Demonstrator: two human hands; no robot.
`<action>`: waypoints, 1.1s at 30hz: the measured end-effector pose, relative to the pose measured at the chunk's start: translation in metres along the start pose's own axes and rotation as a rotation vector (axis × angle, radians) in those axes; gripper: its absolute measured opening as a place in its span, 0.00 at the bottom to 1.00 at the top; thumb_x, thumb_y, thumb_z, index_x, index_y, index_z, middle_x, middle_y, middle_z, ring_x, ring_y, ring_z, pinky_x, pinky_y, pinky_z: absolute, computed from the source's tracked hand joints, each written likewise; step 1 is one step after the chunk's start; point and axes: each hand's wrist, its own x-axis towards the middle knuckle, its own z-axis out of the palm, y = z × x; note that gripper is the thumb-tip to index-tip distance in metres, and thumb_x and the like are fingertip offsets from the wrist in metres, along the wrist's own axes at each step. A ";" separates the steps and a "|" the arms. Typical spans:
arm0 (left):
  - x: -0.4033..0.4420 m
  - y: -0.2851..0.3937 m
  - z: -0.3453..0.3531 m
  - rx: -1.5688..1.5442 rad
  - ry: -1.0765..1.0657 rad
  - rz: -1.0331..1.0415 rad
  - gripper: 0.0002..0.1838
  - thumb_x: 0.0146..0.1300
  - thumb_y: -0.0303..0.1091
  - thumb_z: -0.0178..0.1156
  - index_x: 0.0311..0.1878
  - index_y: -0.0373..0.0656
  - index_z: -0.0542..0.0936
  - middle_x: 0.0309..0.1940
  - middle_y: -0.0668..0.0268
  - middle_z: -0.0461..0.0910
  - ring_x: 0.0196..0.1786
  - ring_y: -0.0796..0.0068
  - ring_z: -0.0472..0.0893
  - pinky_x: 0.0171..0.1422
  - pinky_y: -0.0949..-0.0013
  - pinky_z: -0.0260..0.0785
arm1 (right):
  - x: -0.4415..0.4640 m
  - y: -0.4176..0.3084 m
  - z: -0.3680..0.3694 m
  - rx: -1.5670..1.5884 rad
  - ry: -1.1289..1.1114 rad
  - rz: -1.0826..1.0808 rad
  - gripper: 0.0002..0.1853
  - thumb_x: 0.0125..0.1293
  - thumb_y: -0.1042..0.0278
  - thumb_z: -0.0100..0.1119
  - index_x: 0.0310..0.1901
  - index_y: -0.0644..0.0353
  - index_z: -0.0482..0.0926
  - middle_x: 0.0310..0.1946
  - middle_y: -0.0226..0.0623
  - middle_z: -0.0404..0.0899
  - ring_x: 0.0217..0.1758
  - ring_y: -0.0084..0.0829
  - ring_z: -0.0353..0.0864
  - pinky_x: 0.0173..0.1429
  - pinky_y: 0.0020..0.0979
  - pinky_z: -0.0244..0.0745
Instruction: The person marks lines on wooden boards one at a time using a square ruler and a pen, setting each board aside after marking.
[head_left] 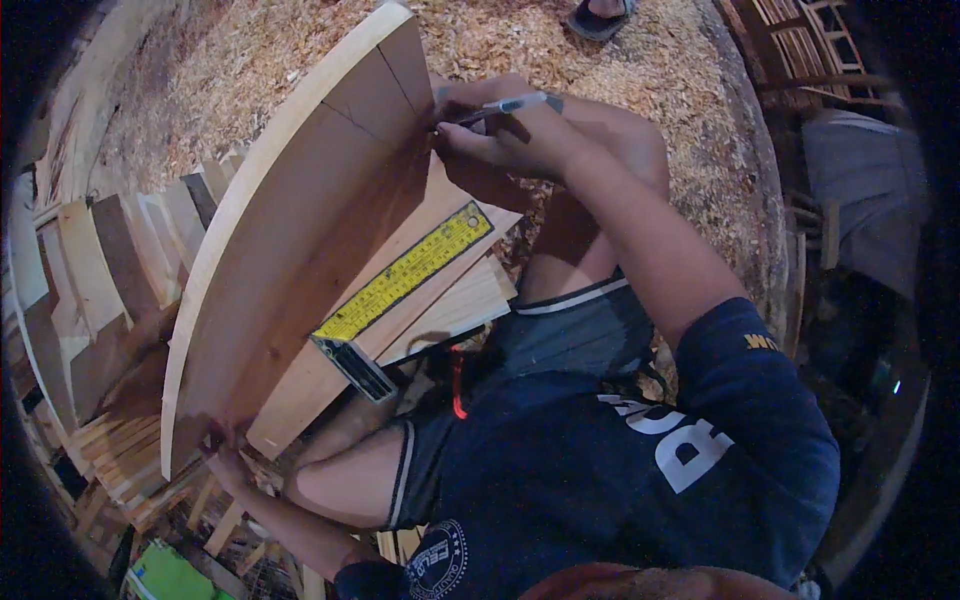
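Note:
A wide curved wooden board point(290, 180) stands on edge across my lap, with pencil lines near its upper end. My right hand point(505, 130) is closed round a pen point(515, 103) beside the board's upper right edge. At the board's lower end, my left hand point(228, 460) grips the wood, its fingers partly in shadow. A yellow square ruler point(405, 270) with a dark metal stock lies on flat boards point(440, 210) between the curved board and my body.
Wood shavings point(690, 170) cover the ground ahead. Stacked wooden pieces point(110, 250) are at the left, with a green item point(170, 572) at the lower left. Another person's foot point(603, 12) shows at the top. Grey cloth point(865, 190) hangs at the right.

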 end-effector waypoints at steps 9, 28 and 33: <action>-0.006 0.004 -0.012 0.687 -0.112 0.183 0.26 0.73 0.34 0.59 0.67 0.29 0.69 0.70 0.47 0.71 0.71 0.57 0.73 0.77 0.55 0.62 | -0.005 -0.030 -0.020 0.205 0.060 0.630 0.16 0.69 0.59 0.64 0.54 0.53 0.83 0.49 0.37 0.86 0.55 0.30 0.83 0.61 0.34 0.76; -0.033 0.135 -0.032 -0.285 0.258 0.396 0.28 0.62 0.40 0.71 0.63 0.40 0.76 0.49 0.69 0.82 0.47 0.79 0.81 0.54 0.70 0.75 | 0.019 -0.049 -0.045 0.380 0.319 0.105 0.22 0.74 0.57 0.61 0.61 0.62 0.72 0.49 0.39 0.81 0.52 0.33 0.79 0.59 0.35 0.74; 0.032 0.225 -0.089 -0.934 0.136 0.755 0.21 0.69 0.30 0.61 0.64 0.41 0.76 0.58 0.61 0.80 0.60 0.70 0.78 0.62 0.67 0.73 | 0.060 -0.129 -0.067 0.656 0.345 -0.054 0.33 0.75 0.55 0.58 0.70 0.74 0.64 0.65 0.48 0.73 0.68 0.41 0.73 0.72 0.43 0.70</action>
